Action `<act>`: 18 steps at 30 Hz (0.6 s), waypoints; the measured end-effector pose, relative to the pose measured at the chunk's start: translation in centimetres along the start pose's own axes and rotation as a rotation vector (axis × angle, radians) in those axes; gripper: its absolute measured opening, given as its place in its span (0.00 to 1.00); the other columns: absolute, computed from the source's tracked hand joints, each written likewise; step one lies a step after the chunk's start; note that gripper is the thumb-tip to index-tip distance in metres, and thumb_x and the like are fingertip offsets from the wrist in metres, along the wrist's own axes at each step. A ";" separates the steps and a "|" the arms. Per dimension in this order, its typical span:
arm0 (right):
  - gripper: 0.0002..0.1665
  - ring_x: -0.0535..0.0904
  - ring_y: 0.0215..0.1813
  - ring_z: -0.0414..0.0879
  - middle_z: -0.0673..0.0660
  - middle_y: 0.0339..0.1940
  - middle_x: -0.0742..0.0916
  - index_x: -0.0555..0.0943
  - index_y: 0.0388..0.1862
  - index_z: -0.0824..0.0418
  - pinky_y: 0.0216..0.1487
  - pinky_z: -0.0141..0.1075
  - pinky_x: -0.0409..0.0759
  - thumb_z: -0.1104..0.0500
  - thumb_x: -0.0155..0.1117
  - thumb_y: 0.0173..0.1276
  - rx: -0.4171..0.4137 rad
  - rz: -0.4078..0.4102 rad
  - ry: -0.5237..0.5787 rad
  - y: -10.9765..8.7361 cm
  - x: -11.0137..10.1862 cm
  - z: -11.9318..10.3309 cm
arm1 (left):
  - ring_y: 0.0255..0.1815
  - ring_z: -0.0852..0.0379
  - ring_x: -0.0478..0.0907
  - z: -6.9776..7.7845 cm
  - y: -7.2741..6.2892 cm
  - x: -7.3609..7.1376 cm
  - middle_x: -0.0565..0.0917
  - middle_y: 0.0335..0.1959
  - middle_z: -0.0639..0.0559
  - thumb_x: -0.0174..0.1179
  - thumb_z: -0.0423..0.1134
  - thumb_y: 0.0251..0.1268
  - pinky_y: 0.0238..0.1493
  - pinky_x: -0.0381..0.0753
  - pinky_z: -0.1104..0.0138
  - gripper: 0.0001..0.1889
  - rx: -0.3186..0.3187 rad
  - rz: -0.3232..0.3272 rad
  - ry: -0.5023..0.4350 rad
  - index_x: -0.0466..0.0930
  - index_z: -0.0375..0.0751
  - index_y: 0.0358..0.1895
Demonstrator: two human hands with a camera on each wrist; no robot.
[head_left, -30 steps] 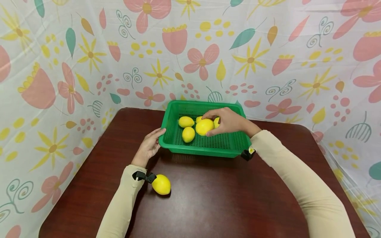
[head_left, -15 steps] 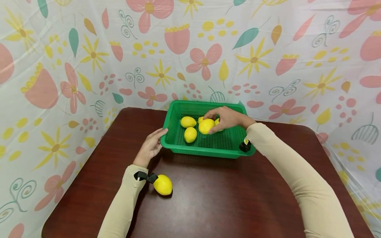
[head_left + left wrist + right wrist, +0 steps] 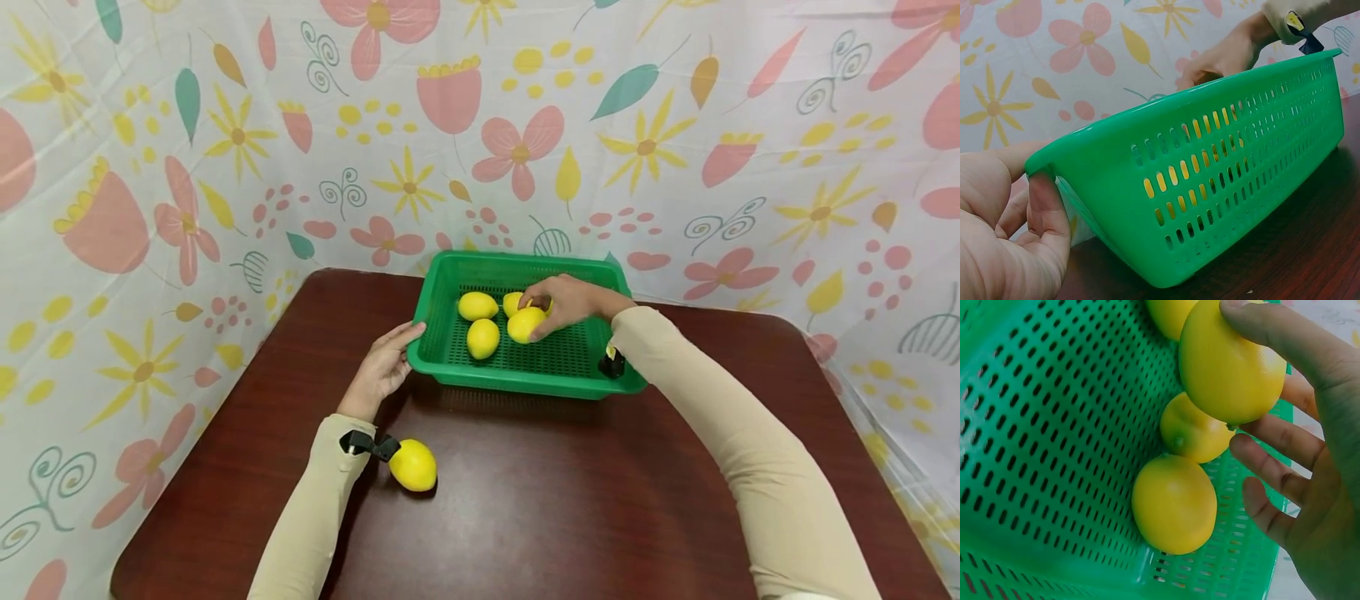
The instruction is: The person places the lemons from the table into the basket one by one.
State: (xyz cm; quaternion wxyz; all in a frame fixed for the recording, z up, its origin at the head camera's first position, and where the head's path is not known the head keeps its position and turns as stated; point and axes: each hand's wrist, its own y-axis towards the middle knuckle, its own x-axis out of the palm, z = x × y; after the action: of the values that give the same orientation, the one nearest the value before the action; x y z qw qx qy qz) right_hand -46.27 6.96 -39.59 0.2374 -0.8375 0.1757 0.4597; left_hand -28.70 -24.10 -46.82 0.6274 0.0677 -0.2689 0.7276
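My left hand [image 3: 381, 371] grips the left rim of a green plastic basket [image 3: 517, 383], with fingers bent under the rim in the left wrist view. Over the basket's inside, my right hand [image 3: 572, 300] holds a yellow lemon [image 3: 1229, 372] between thumb and fingers. That lemon is low in the basket, overlapping others behind it. Two lemons lie at the left of the basket floor, one farther back [image 3: 477, 306] and one nearer [image 3: 483, 340]. Another lemon [image 3: 513, 302] sits behind the held one, and one more is partly hidden by my right hand.
One lemon [image 3: 414, 467] lies on the dark brown table [image 3: 555, 500], beside the black wrist mount [image 3: 371, 444] on my left sleeve. A flower-printed cloth [image 3: 480, 150] hangs close behind the basket and along the left side.
My right hand has lowered the lemon slightly into the basket, closer to the others. The left hand keeps its hold on the rim. The whole head view has shifted a little.
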 end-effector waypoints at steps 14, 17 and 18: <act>0.42 0.84 0.54 0.51 0.57 0.54 0.88 0.81 0.64 0.56 0.54 0.48 0.85 0.34 0.78 0.57 0.015 -0.037 -0.075 0.4 0.4 -0.2 | 0.35 0.65 0.82 -0.3 0.3 0.0 0.83 0.44 0.53 0.58 0.39 0.79 0.39 0.85 0.74 0.26 0.006 -0.007 -0.018 0.66 0.37 0.75; 0.40 0.84 0.56 0.52 0.57 0.55 0.88 0.82 0.64 0.56 0.56 0.50 0.83 0.35 0.77 0.60 0.010 0.013 -0.071 -0.2 -0.2 -0.9 | 0.35 0.65 0.83 -0.1 0.2 -0.1 0.83 0.43 0.54 0.57 0.39 0.79 0.40 0.85 0.74 0.26 0.014 -0.010 -0.004 0.65 0.37 0.75; 0.38 0.83 0.57 0.52 0.56 0.56 0.87 0.82 0.64 0.56 0.57 0.50 0.83 0.36 0.76 0.61 0.005 0.034 -0.069 -0.5 -0.4 -1.2 | 0.35 0.65 0.82 -0.1 0.2 -0.1 0.83 0.43 0.54 0.57 0.39 0.79 0.40 0.85 0.74 0.26 0.016 -0.008 0.001 0.66 0.37 0.75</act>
State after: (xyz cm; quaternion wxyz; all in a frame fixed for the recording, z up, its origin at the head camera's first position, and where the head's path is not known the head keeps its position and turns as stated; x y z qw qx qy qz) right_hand -45.43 6.70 -38.58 0.2375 -0.8175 0.1826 0.4919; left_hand -28.84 -24.16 -46.96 0.6300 0.0734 -0.2626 0.7272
